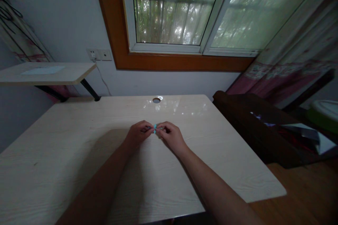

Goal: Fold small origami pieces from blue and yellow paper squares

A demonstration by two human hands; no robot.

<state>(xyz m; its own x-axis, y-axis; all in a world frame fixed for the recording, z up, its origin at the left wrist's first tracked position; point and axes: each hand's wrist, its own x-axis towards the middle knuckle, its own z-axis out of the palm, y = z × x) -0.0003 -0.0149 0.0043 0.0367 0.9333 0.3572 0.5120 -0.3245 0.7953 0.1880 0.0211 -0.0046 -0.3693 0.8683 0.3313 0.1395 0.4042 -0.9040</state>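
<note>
Between my two hands is a small light-blue piece (155, 128), too small for me to tell its kind. My left hand (139, 133) pinches it from the left with thumb and forefinger. From the right, my right hand (169, 134) pinches it the same way, fingertips close to those of the left. Both hands are just above or resting on the pale wood-grain table (105, 168); which of these I cannot tell. Most of the piece is hidden by the fingertips.
A raised shelf (79, 72) on black legs stands at the table's back left. Near the back edge is a round cable hole (156, 100). A dark wooden piece of furniture (237, 112) holding papers is at the right. Behind are a wall socket (99, 55) and a window (174, 10).
</note>
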